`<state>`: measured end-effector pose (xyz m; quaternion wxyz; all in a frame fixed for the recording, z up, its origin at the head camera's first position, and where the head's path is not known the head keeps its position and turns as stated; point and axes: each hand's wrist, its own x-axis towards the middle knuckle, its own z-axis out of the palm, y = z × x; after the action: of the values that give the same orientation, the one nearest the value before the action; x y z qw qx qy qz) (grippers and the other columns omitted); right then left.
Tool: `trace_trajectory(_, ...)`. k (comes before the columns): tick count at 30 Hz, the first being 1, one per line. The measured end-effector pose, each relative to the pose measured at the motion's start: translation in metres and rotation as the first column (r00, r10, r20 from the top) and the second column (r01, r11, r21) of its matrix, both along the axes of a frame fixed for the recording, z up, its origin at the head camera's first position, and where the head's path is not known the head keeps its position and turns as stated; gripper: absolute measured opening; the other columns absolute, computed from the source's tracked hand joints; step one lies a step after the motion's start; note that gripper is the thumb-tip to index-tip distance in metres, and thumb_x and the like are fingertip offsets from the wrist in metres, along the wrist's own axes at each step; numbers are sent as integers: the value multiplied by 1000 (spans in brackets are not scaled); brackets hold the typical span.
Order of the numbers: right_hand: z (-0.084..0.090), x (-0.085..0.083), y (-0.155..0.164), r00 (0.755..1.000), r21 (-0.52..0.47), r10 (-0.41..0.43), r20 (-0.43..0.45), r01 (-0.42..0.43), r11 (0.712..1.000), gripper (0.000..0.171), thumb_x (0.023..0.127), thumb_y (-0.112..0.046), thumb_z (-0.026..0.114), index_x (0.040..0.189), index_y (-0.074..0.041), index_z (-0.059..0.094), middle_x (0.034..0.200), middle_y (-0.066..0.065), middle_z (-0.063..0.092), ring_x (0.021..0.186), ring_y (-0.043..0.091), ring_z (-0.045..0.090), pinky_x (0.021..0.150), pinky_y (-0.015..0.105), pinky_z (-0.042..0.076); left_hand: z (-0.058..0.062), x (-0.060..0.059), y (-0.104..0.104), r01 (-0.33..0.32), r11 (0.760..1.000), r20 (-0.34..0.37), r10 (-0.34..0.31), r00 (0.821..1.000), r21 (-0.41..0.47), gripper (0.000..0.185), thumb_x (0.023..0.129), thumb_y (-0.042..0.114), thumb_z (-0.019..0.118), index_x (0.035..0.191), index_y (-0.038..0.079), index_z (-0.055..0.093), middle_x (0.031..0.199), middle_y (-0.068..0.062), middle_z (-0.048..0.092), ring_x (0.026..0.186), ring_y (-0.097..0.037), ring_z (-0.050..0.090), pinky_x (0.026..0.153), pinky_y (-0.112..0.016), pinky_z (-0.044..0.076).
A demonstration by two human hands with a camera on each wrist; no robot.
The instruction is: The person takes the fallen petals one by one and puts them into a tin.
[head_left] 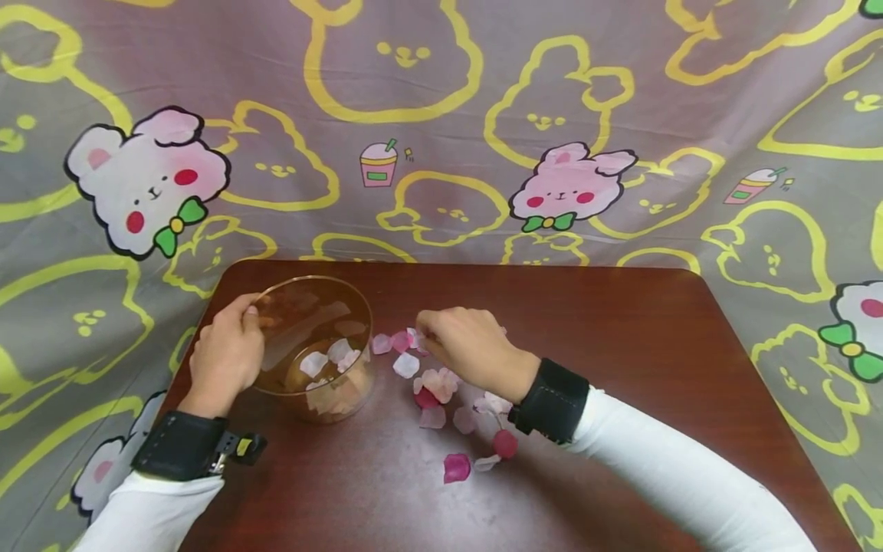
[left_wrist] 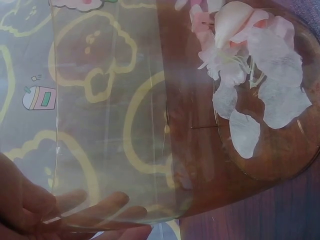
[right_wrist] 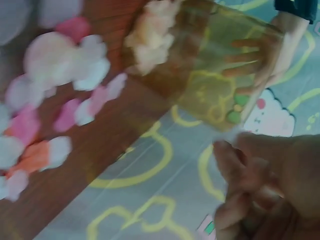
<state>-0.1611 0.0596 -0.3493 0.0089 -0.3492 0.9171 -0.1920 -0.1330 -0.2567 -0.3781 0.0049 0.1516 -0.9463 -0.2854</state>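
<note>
A clear amber-tinted round container [head_left: 317,387] stands tilted on the left of the table, with pale petals [head_left: 313,363] inside. My left hand [head_left: 228,349] grips its rim from the left; in the left wrist view the fingers [left_wrist: 107,206] show through the wall. Pink and white flower petals [left_wrist: 282,105] lie at the container's base. My right hand [head_left: 476,345] is above loose petals [head_left: 406,365] right of the container. Its fingers are curled in the right wrist view, the hand [right_wrist: 265,185] is blurred, and I see nothing held.
More loose petals, pink, white and magenta [head_left: 457,468], are scattered over the middle of the brown table [head_left: 621,345]. A cartoon-printed cloth [head_left: 441,138] hangs behind the table and at its sides. Wide black bands [head_left: 552,400] are on both wrists.
</note>
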Motion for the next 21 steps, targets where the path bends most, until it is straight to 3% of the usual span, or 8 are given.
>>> trace_trajectory(8,15,5,-51,994,-166,36,-105,-53,985,8,98,-24,67,103,-19,71,84,-9,69,70,3,58,62,23,46,-2,0,-3,1,1000,-2,-1,1000,7,51,111,32,21,151,9,43,138,-31,55,114,-58,55,82,-68,41)
trace_trajectory(16,12,14,-88,986,-114,71,-150,-88,990,11,102,-31,61,105,-24,68,86,-14,66,74,1,60,64,27,50,-1,0,-1,-1,1000,-5,1,1000,11,50,111,31,21,150,9,43,137,-31,56,113,-58,56,81,-67,42)
trace_trajectory(21,6,15,-99,987,-40,70,-145,-77,996,12,102,-33,60,102,-25,68,81,-15,64,68,1,56,59,22,44,-2,0,-1,-8,1000,4,8,1000,14,51,111,32,21,150,9,43,138,-31,55,114,-58,55,82,-68,41)
